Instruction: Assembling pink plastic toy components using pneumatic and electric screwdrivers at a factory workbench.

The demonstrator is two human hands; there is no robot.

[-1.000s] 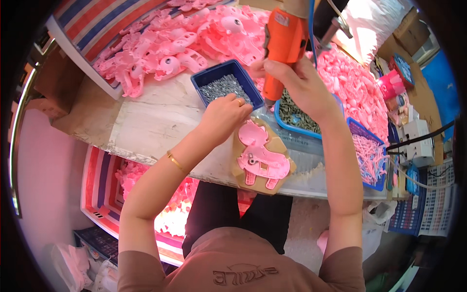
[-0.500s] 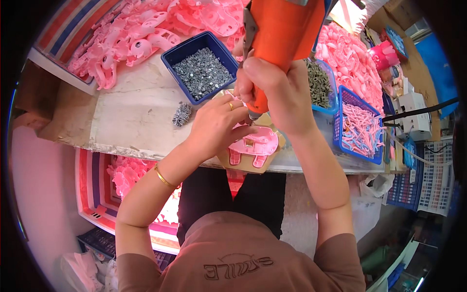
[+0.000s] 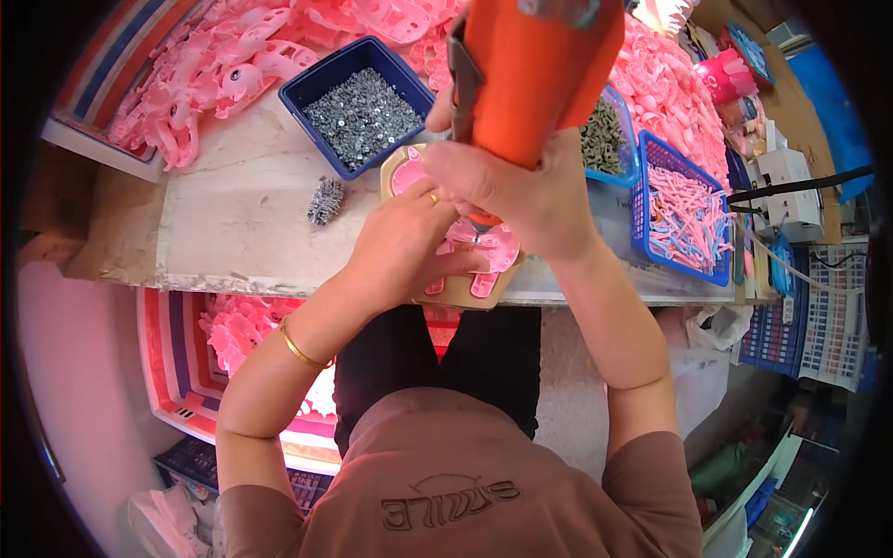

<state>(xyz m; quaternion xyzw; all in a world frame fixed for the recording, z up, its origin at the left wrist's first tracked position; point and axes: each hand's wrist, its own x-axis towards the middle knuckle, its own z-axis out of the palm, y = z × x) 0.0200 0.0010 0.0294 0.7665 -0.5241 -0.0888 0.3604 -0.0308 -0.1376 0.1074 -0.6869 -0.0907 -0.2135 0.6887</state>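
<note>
My right hand [image 3: 530,191] is wrapped round an orange power screwdriver [image 3: 539,93], whose body points down. Its metal tip meets a pink plastic part [image 3: 502,246], or is very close to it. That part lies in a tan board-like holder [image 3: 456,296] at the table's front edge. My left hand [image 3: 395,232] reaches over the part from the left, fingers bent close together by the tip. The thumb lies across the pink part; the other fingertips are hidden behind my right hand, so what they pinch cannot be made out.
A dark blue bin [image 3: 293,107] of small metal screws stands behind my left hand, near a spiky grey cluster [image 3: 326,202]. On the right are a light blue tub [image 3: 636,153] of grey-green pieces and a blue basket [image 3: 640,200] of pink and blue sticks. Pink parts [image 3: 242,79] heap behind.
The screwdriver and my right hand have come lower and nearer. My left hand stays beside the tip. The whole view has shifted slightly, so bins and holder appear higher and farther left.
</note>
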